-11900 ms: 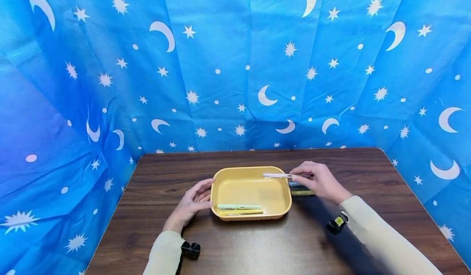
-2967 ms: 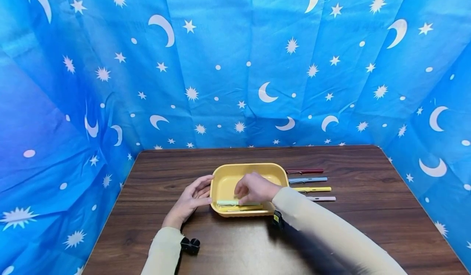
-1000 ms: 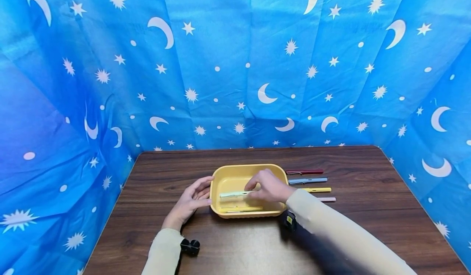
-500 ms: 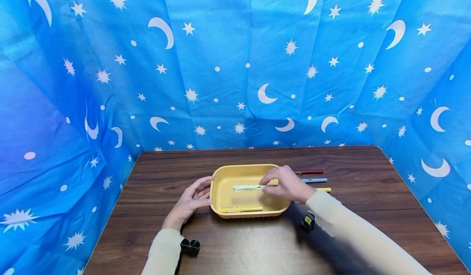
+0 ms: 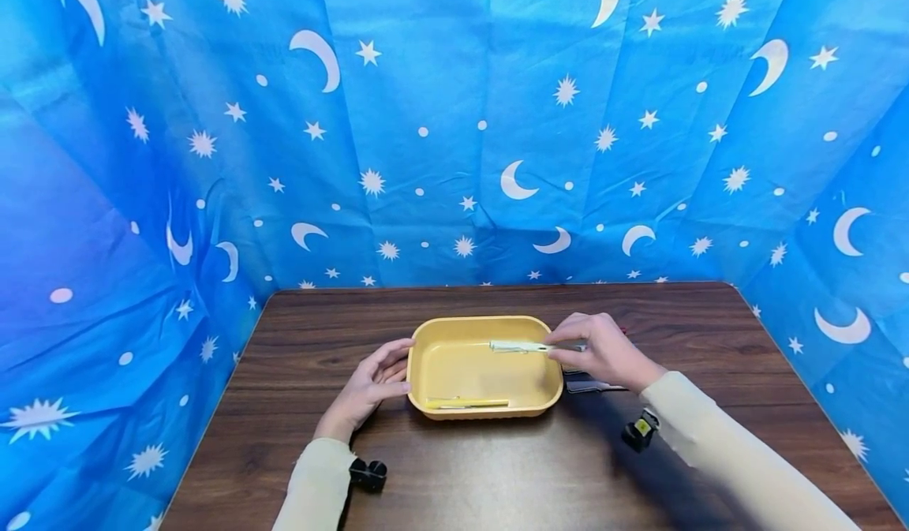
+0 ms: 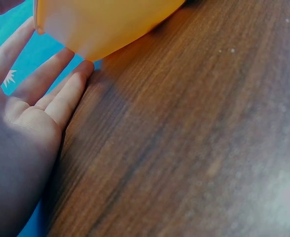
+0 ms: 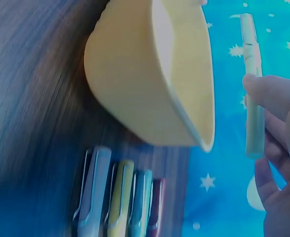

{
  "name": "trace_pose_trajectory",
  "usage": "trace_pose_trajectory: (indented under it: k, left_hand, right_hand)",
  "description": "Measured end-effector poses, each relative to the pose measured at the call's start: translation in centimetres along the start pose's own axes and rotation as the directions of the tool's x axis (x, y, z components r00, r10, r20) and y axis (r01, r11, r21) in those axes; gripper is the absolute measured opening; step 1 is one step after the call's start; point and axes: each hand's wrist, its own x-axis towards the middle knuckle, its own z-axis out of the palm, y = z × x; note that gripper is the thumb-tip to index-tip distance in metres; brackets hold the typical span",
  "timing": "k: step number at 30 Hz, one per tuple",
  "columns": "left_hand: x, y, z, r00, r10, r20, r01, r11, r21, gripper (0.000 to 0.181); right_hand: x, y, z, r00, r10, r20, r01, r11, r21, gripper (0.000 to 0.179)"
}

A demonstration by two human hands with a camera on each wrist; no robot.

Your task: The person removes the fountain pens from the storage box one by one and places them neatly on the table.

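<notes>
Pale-green slim pen (image 5: 517, 347) has shifted frame-right, pinched by my right hand (image 5: 600, 349). Left hand (image 5: 364, 387), loosely spread, touches yellow oblong tray (image 5: 454, 367); one yellow slim pen (image 5: 469, 404) remains.

A hand could pass over the brown wood-grain table (image 5: 440, 472) before the yellow, round-cornered rectangular tray (image 5: 454, 367), or enter its middle, behind a slim yellow pen (image 5: 469, 405). The left hand (image 5: 368, 389) blocks its left end; four clipped pens (image 7: 119, 200) crowd its right, under the right hand (image 5: 602, 349).
</notes>
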Motion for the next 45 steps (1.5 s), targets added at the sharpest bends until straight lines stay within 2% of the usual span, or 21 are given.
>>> trace_pose_trajectory:
  k: [8,16,20,28,37,45]
  left_hand:
    - [0.0,0.1,0.1,0.999,-0.031,-0.013,0.031,0.999,-0.031,0.074]
    - [0.0,0.2,0.0,0.999,-0.037,-0.012,0.037,0.998,-0.044,0.074]
    - [0.0,0.1,-0.1,0.999,-0.035,-0.012,0.034,0.999,-0.04,0.074]
    - [-0.1,0.2,0.0,0.999,-0.036,-0.012,0.036,0.998,-0.041,0.073]
    - [0.0,0.2,-0.1,0.999,-0.03,-0.014,0.03,0.999,-0.028,0.074]
    - [0.0,0.1,0.0,1.0,-0.021,-0.01,0.021,0.999,-0.026,0.074]
  right_hand:
    - [-2.8,1.2,-1.9,0.997,0.017,-0.075,-0.022,0.998,-0.065,0.017]
    - [-5.7,2.3,-3.2,0.988,0.079,-0.134,-0.094,0.989,-0.114,0.017]
    - [-7.3,3.3,-3.5,0.983,0.074,-0.169,-0.103,0.98,-0.168,0.02]
    - [-10.2,5.0,-3.2,0.975,0.091,-0.201,-0.13,0.973,-0.193,0.022]
    - [-11.7,6.0,-1.8,0.981,0.008,-0.193,-0.04,0.985,-0.166,0.027]
    - [-12.2,6.7,-0.6,0.988,-0.072,-0.134,0.042,0.975,-0.218,0.03]
